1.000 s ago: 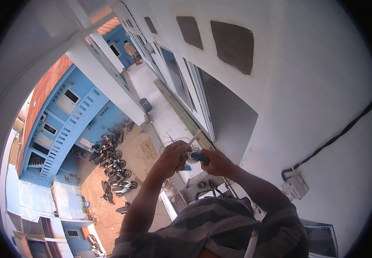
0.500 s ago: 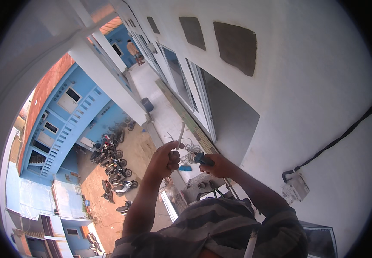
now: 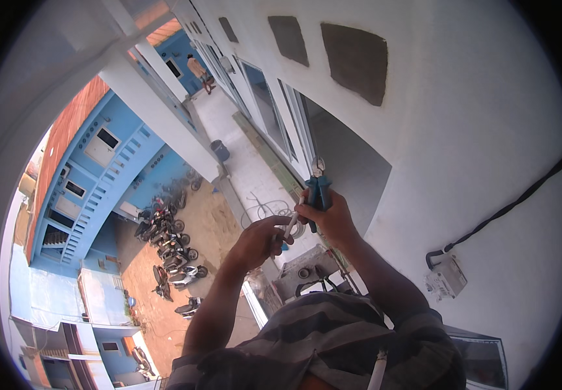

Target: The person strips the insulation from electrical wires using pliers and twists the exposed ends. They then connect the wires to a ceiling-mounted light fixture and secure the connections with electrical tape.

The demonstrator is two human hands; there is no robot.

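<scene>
In my right hand is a pair of pliers with dark teal handles, its metal jaws pointing up and away from me. My left hand grips a short white cable between bent fingers. The upper end of that cable reaches the fingers of my right hand, beside the pliers. Just beyond both hands, loops of loose pale wire lie over the walkway. Whether the cable joins those loops is hidden by my fingers.
A walkway runs ahead beside a white wall with windows; a dark bucket and a distant person are on it. Left and below, motorcycles stand in a yard. A black cable enters a wall box at right.
My right hand has moved up and turned the pliers so the jaws point away. My left hand has shifted right, bringing the white cable against my right fingers.
</scene>
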